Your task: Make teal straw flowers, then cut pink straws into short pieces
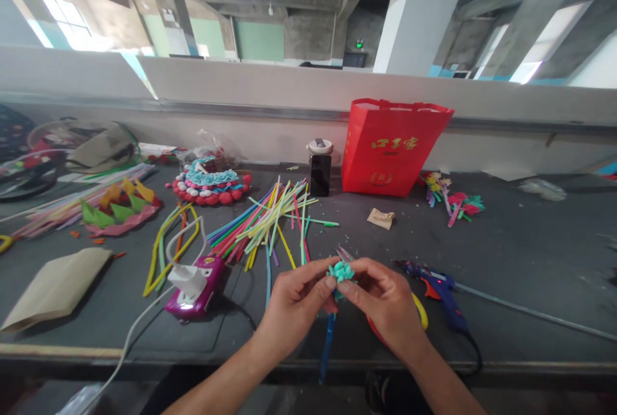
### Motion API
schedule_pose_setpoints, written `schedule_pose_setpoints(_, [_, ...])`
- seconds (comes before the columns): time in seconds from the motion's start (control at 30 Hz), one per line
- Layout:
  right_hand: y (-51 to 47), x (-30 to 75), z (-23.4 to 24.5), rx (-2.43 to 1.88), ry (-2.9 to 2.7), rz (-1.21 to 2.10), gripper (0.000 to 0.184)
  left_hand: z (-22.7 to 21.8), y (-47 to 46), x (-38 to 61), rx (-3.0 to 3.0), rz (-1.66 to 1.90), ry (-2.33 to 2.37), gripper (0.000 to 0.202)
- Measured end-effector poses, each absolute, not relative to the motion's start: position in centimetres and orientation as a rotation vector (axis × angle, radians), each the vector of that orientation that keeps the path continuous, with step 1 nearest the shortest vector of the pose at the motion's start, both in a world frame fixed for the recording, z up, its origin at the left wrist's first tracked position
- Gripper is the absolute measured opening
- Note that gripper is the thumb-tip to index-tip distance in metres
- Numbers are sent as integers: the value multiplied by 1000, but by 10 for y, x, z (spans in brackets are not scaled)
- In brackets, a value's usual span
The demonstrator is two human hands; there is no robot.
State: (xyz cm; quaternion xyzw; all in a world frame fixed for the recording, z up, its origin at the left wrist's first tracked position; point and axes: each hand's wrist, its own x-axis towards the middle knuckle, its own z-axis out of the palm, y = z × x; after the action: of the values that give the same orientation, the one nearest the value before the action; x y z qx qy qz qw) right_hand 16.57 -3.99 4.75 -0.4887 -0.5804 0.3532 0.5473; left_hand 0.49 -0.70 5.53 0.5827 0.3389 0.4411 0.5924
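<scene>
Between my two hands, above the front of the dark table, is a small turquoise flower with many short petals. A blue straw-like stem hangs down below it. My left hand pinches the flower from the left with thumb and fingers. From the other side, my right hand grips it too, its thumb pressed near the petals. Scissors lie partly hidden under my right hand; their blades stick out behind the flower, and a yellow handle shows at the right.
A blue glue gun lies to the right, its cord trailing forward. Loose coloured straws spread out behind my hands. A purple power block with a white charger sits left. Farther back stand a red bag and a phone against a cup.
</scene>
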Motion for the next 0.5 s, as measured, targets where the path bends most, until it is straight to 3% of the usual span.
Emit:
schedule_pose_setpoints(0.23, [-41,166,45,-1188,-1384,781,9,57,-8,3,1545,1032,817,26])
schedule_pose_setpoints(0.5, [-43,163,40,-1248,-1382,739,15,53,-14,3,1493,1032,815,41])
